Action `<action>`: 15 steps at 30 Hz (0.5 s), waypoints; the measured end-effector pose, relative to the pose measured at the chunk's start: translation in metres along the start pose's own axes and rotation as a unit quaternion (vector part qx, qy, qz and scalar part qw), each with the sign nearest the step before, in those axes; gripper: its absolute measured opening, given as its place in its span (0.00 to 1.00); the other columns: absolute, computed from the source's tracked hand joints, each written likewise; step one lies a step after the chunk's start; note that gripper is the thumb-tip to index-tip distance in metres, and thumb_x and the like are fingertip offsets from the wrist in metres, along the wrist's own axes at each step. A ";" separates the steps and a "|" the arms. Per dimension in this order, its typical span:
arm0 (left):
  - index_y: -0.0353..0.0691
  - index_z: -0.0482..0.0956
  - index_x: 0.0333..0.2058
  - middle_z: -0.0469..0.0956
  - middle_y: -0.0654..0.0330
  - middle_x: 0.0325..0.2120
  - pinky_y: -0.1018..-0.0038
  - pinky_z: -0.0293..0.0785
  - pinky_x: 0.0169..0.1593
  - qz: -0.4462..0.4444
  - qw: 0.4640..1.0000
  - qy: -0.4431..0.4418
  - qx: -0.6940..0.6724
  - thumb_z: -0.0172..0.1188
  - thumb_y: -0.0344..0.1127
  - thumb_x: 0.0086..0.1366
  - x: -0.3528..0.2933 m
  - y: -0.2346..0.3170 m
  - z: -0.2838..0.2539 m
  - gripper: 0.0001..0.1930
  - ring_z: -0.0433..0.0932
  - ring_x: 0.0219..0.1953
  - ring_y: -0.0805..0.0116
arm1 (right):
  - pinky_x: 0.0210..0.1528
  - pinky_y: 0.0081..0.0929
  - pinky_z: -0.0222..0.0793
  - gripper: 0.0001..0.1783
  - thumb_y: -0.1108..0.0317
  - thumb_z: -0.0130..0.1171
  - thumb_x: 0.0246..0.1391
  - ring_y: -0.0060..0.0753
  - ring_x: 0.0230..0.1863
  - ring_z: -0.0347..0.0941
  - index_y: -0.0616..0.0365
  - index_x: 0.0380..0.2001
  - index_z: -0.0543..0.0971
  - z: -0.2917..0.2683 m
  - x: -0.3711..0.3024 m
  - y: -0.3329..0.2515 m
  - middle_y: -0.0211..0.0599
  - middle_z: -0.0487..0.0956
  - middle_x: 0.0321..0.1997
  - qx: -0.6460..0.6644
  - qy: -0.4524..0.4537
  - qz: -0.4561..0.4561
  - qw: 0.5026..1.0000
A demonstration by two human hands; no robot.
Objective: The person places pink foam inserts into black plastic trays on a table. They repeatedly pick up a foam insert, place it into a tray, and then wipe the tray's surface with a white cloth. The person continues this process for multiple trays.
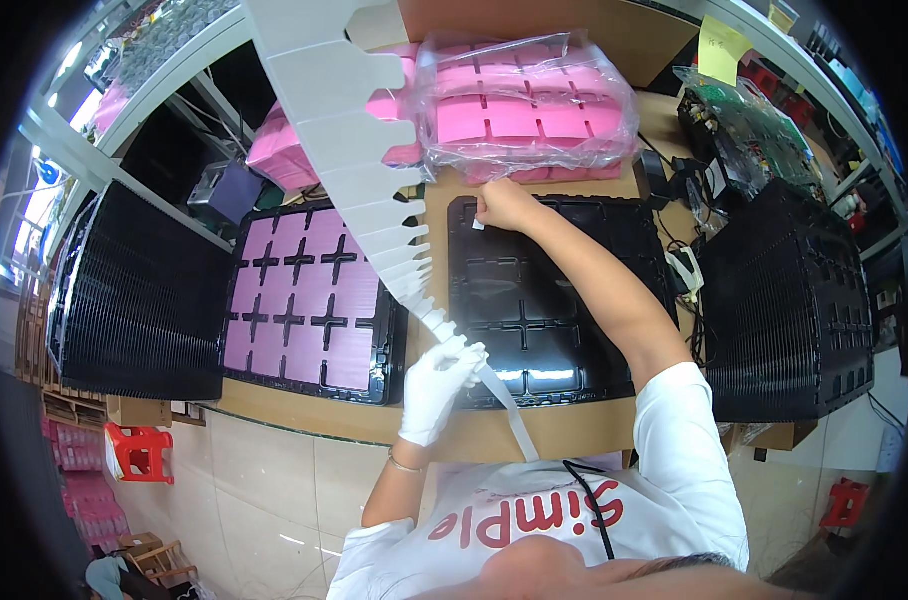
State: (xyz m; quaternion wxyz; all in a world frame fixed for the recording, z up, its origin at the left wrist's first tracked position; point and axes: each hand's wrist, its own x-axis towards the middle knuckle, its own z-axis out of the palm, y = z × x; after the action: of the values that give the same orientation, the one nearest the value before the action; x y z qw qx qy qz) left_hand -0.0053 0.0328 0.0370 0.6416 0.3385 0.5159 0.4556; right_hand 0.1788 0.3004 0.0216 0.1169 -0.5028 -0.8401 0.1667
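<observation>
Head view: gloved left hand [436, 385] pinches the label strip [369, 190] at 6 o'clock. Bare right hand [504, 205] presses a small label [479, 225] onto the empty black tray [564, 330] at 12 — labelling seems under way.

open: middle of the empty black tray [559, 310], nothing in the pockets | blocked behind: bagged pink foam stack [524, 110] sits right at its far edge | left: white label strip [374, 190] hangs between both trays | right: tall black tray stack [789, 310] walls it off

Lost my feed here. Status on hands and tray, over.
Left hand, gloved, grips white label strip. Right hand, bare, presses small label at empty black tray top edge. Nothing in the way.
</observation>
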 end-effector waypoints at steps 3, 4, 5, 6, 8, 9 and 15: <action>0.28 0.74 0.50 0.82 0.53 0.40 0.82 0.75 0.35 0.004 1.000 -0.002 0.011 0.64 0.29 0.62 0.000 0.000 0.000 0.19 0.79 0.33 0.77 | 0.41 0.38 0.75 0.08 0.67 0.66 0.40 0.47 0.33 0.81 0.60 0.23 0.84 0.002 0.000 0.002 0.49 0.82 0.27 0.007 0.010 0.003 1.000; 0.28 0.75 0.50 0.82 0.53 0.40 0.82 0.75 0.35 0.005 1.000 -0.003 0.018 0.64 0.29 0.62 0.000 0.000 0.000 0.18 0.79 0.33 0.77 | 0.41 0.38 0.75 0.08 0.67 0.66 0.39 0.46 0.33 0.81 0.60 0.24 0.84 0.003 0.000 0.004 0.49 0.82 0.27 0.011 0.017 0.000 1.000; 0.29 0.75 0.49 0.82 0.54 0.39 0.82 0.75 0.35 0.006 1.000 -0.005 0.020 0.64 0.29 0.62 0.001 0.000 0.000 0.18 0.78 0.32 0.77 | 0.41 0.38 0.75 0.08 0.67 0.66 0.40 0.46 0.33 0.81 0.60 0.24 0.84 0.003 0.000 0.004 0.49 0.82 0.27 0.010 0.020 0.002 1.000; 0.29 0.75 0.49 0.82 0.54 0.39 0.82 0.75 0.35 0.006 1.000 -0.006 0.023 0.64 0.30 0.62 0.001 0.001 0.000 0.18 0.78 0.32 0.78 | 0.41 0.38 0.75 0.08 0.67 0.66 0.40 0.46 0.33 0.81 0.60 0.24 0.84 0.004 0.000 0.004 0.49 0.82 0.27 0.008 0.023 0.004 1.000; 0.29 0.75 0.49 0.82 0.54 0.38 0.82 0.75 0.35 0.006 1.000 -0.005 0.017 0.64 0.30 0.62 0.001 0.001 0.000 0.18 0.78 0.32 0.78 | 0.41 0.38 0.75 0.08 0.67 0.66 0.40 0.46 0.33 0.81 0.60 0.24 0.84 0.003 -0.001 0.001 0.49 0.82 0.27 0.012 0.020 0.008 1.000; 0.29 0.75 0.49 0.82 0.55 0.38 0.82 0.75 0.35 0.005 1.000 -0.002 0.010 0.64 0.30 0.62 0.000 0.000 0.000 0.18 0.78 0.32 0.78 | 0.41 0.38 0.75 0.08 0.68 0.66 0.40 0.46 0.34 0.81 0.60 0.24 0.84 0.000 -0.003 -0.003 0.49 0.82 0.27 0.017 0.015 0.010 1.000; 0.28 0.74 0.50 0.82 0.54 0.38 0.82 0.75 0.36 0.007 1.000 0.000 0.006 0.65 0.31 0.63 0.001 -0.003 -0.002 0.19 0.79 0.33 0.77 | 0.39 0.36 0.74 0.07 0.68 0.67 0.40 0.43 0.33 0.80 0.60 0.23 0.84 0.002 -0.006 -0.005 0.47 0.82 0.26 0.030 0.018 0.020 0.999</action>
State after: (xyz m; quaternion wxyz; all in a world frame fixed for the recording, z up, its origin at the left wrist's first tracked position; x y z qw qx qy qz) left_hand -0.0067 0.0331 0.0335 0.6361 0.3460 0.5161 0.4574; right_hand 0.1772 0.2924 0.0219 0.1437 -0.5185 -0.8223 0.1854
